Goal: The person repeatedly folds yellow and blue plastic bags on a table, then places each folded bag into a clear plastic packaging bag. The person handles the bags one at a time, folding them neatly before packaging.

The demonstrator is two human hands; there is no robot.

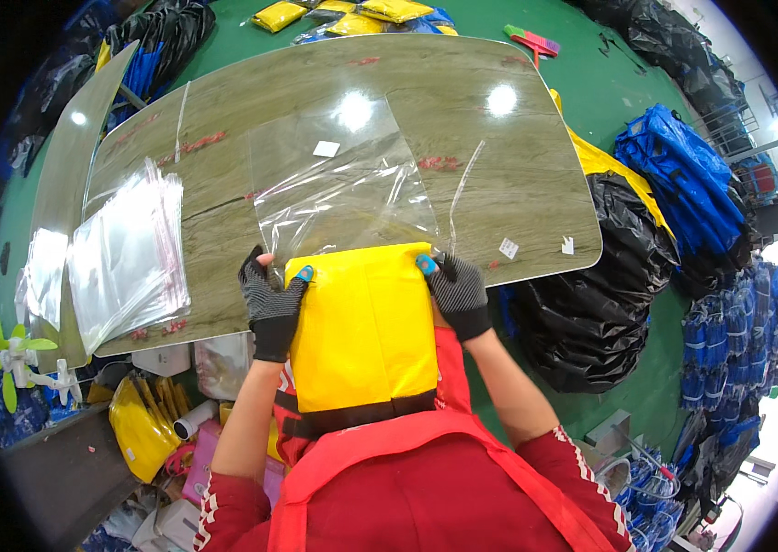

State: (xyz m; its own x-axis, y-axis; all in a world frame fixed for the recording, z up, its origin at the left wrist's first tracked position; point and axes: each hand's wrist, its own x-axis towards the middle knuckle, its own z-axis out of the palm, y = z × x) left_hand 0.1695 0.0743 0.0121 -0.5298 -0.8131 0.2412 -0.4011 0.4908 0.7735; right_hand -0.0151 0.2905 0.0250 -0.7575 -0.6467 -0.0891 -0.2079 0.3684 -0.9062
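Note:
A folded yellow sheet-like item [366,322] with a black band along its near edge lies in front of my torso. My left hand [274,304], in a grey-and-black glove, pinches its far left corner, thumb on top. At the far right corner, my right hand [461,293] grips it the same way, also gloved. Both thumbs show blue tips. Just beyond the yellow edge, a transparent plastic bag [334,184] lies flat on the wood-patterned table [518,184]. Whether that edge has entered the bag's mouth, I cannot tell.
A stack of transparent bags [127,258] lies on the table's left. A small green fan [17,357] stands beside it. Black-and-blue bundles [591,294] sit right of the table. Yellow packets [352,20] and a broom head [533,41] lie on the green floor beyond.

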